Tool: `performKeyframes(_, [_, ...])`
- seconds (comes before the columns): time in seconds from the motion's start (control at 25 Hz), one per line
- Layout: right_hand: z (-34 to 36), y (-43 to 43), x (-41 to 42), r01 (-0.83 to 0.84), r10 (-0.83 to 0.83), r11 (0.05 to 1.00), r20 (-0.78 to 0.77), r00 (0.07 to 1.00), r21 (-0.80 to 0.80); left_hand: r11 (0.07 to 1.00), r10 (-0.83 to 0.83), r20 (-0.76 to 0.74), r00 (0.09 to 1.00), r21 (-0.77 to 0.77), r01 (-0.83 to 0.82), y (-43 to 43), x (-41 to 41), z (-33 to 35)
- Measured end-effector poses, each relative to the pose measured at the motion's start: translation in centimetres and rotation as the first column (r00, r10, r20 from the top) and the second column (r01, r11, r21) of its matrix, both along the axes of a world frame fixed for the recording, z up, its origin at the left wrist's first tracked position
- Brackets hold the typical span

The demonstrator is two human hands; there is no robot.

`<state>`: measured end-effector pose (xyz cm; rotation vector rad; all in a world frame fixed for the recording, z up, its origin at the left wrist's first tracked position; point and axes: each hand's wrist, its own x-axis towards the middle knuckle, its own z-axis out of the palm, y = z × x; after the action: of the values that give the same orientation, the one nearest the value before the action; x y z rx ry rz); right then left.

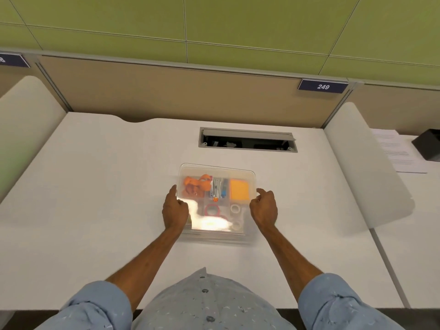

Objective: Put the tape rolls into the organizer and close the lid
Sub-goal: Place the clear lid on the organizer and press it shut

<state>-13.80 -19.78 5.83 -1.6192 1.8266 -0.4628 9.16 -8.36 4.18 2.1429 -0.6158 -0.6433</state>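
Observation:
A clear plastic organizer (240,239) sits on the white desk in front of me, with its clear lid (214,169) lying over the top. Through the lid I see a red tape roll (212,210), a white tape roll (235,208) and another pale roll (236,225) in the near compartments. Orange items, small tools and an orange pad fill the far compartments. My left hand (175,210) grips the lid's left edge. On the opposite side, my right hand (264,208) holds the right edge. Glare hides the near-left compartment.
An open cable hatch (247,140) is set into the white desk (107,186) behind the organizer. White side dividers stand at left and right. Papers (397,153) and a black box (428,145) lie on the neighbouring desk at right.

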Motion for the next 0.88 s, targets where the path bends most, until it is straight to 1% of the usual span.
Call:
performKeyframes(0.28, [0.0, -0.5, -0.3, -0.084, 0.084, 0.996, -0.039, 0.996, -0.012, 0.999, -0.054, 0.008, 0.999, 0.002, 0.054, 0.5, 0.5, -0.4])
performKeyframes(0.68, [-0.6, -0.7, -0.4, -0.037, 0.036, 0.999, 0.012, 0.999, 0.035, 0.994, -0.108, -0.021, 0.994, 0.027, 0.109, 0.6, 1.0, -0.7])
performKeyframes(0.88, [-1.1, -0.9, -0.7, -0.014, 0.007, 0.995, 0.070, 0.997, 0.094, 0.978, -0.191, 0.000, 0.982, 0.085, 0.190, 0.5, 1.6, -0.7])
